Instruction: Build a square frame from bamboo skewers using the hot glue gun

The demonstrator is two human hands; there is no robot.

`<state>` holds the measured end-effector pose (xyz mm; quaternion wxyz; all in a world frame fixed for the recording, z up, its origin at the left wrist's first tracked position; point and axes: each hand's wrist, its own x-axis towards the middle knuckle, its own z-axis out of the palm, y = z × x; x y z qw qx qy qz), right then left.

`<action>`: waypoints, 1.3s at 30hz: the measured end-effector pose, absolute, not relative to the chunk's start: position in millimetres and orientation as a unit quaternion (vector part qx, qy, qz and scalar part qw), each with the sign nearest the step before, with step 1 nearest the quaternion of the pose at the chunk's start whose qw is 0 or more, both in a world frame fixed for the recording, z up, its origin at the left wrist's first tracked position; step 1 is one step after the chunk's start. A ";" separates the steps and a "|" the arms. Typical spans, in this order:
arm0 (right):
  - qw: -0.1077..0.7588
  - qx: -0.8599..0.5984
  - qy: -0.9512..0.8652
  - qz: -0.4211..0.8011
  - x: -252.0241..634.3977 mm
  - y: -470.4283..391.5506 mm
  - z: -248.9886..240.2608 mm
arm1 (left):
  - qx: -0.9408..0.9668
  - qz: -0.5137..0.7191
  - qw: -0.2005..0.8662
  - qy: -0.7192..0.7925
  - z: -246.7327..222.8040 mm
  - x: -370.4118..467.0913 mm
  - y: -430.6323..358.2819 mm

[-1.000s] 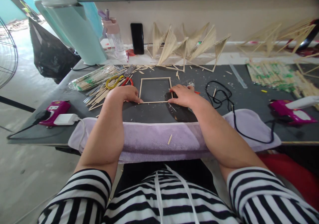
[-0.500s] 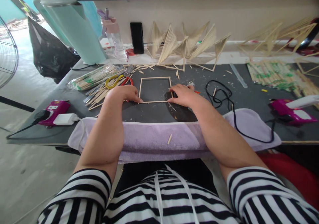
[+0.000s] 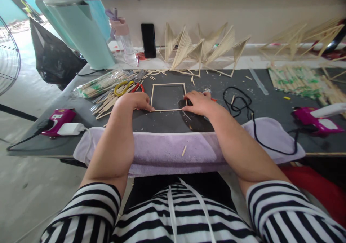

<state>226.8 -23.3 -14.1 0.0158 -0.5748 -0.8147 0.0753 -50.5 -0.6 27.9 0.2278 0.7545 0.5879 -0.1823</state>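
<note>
On the desk [image 3: 151, 123], your left hand [image 3: 142, 101] and right hand [image 3: 198, 101] pinch the frame [image 3: 167, 110] at near corners; probably light, stiff, fragile: hold corners gently.

Black phone [image 3: 148, 41] near clear bottle [image 3: 126, 47]

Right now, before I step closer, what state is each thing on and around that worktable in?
Square stick frame: lying flat, right near corner hidden
Left hand: touching the frame's near left corner
Right hand: at its near right corner
Black phone: propped upright, screen dark
Pink-topped bottle: upright, top on
Black cord: loosely looped
Lilac towel: draped over the near edge
Left magenta power strip: black plug and white adapter attached
</note>
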 end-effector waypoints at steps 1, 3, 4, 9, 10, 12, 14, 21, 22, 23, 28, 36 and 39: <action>0.017 -0.574 -0.815 0.075 226.9 -23.0 -14.6 | 0.755 -0.181 0.229 0.588 27.4 -50.8 -0.2; 0.019 -0.574 -0.816 0.072 227.1 -22.5 -15.5 | 0.754 -0.180 0.231 0.588 26.7 -51.3 0.6; 0.020 -0.573 -0.816 0.072 227.2 -22.2 -15.8 | 0.754 -0.179 0.232 0.588 26.5 -51.4 0.9; 0.019 -0.573 -0.816 0.072 227.6 -22.0 -16.1 | 0.757 -0.176 0.231 0.585 25.9 -51.9 1.3; 0.019 -0.573 -0.816 0.072 227.7 -22.1 -16.0 | 0.757 -0.176 0.231 0.585 25.8 -52.0 1.2; 0.018 -0.572 -0.817 0.071 227.8 -22.4 -15.7 | 0.757 -0.175 0.232 0.585 25.7 -52.1 1.0; 0.016 -0.573 -0.816 0.071 227.5 -22.8 -15.2 | 0.757 -0.175 0.230 0.586 25.9 -52.0 0.8; 0.010 -0.575 -0.815 0.071 226.1 -23.4 -13.9 | 0.759 -0.174 0.229 0.584 26.8 -51.7 0.5; 0.008 -0.576 -0.815 0.071 226.0 -23.3 -14.0 | 0.760 -0.175 0.229 0.583 26.9 -51.6 0.5; 0.007 -0.577 -0.814 0.072 226.0 -23.1 -14.2 | 0.761 -0.177 0.228 0.581 27.1 -51.5 0.5; 0.013 -0.576 -0.814 0.074 226.0 -22.9 -15.0 | 0.760 -0.181 0.224 0.583 29.3 -49.3 -1.3; 0.014 -0.576 -0.814 0.075 226.1 -22.9 -14.7 | 0.759 -0.188 0.217 0.585 29.2 -49.0 -1.7; 0.015 -0.574 -0.815 0.073 226.3 -22.5 -15.5 | 0.760 -0.189 0.217 0.582 27.9 -50.0 -0.8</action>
